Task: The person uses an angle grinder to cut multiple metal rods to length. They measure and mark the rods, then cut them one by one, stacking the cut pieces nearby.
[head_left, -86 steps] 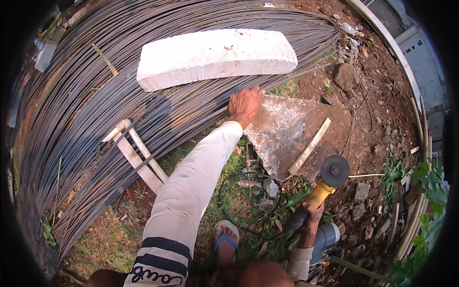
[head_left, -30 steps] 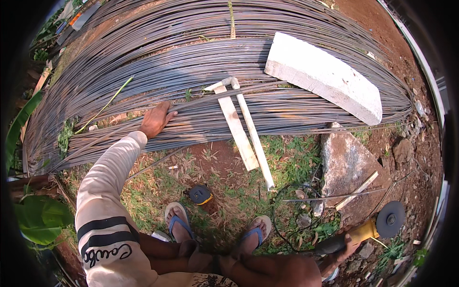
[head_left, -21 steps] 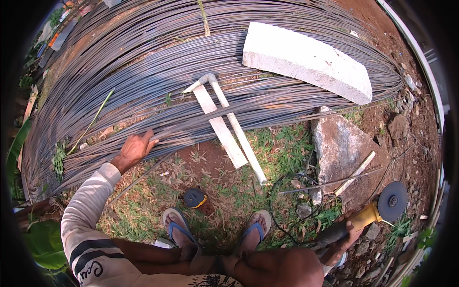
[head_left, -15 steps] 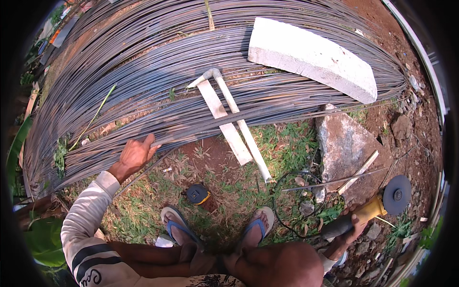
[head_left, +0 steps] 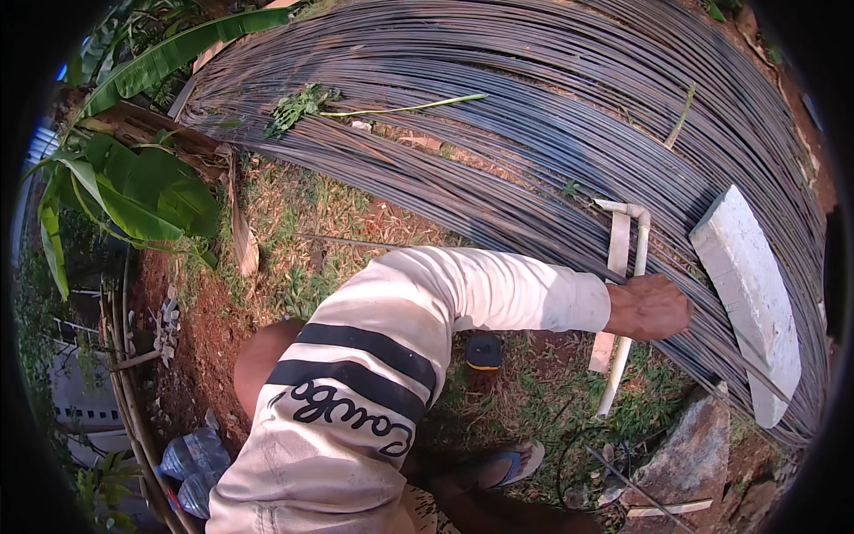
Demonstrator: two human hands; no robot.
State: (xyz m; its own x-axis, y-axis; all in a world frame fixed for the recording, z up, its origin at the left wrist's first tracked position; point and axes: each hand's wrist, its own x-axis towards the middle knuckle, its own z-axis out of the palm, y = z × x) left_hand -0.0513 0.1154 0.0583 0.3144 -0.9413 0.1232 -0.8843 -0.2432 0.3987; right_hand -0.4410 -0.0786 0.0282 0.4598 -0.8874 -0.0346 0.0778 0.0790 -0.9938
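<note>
My left hand [head_left: 654,307] is closed round some steel reinforcing bars [head_left: 712,336] on the near side of a large bundle, its fingers partly hidden. Under the wrist, a wooden strip [head_left: 617,247] and a bent white plastic pipe [head_left: 641,245] run crosswise to the bars. The sleeved left arm reaches across the middle of the view. My right hand is out of sight, and so is the angle grinder. A black and yellow tape measure [head_left: 483,351] lies on the grass just below the left forearm.
A long white block [head_left: 756,311] rests on the bars at the right. Below it are a broken concrete slab [head_left: 676,454], a thin rod [head_left: 636,488] and a looped black cable [head_left: 560,476]. Banana leaves [head_left: 151,191] hang at the left, above clear plastic bottles [head_left: 196,463].
The view has swung left, bringing in banana leaves and bottles. My left hand has moved right along the bars, to beside the pipe. My right hand and the grinder have left the picture.
</note>
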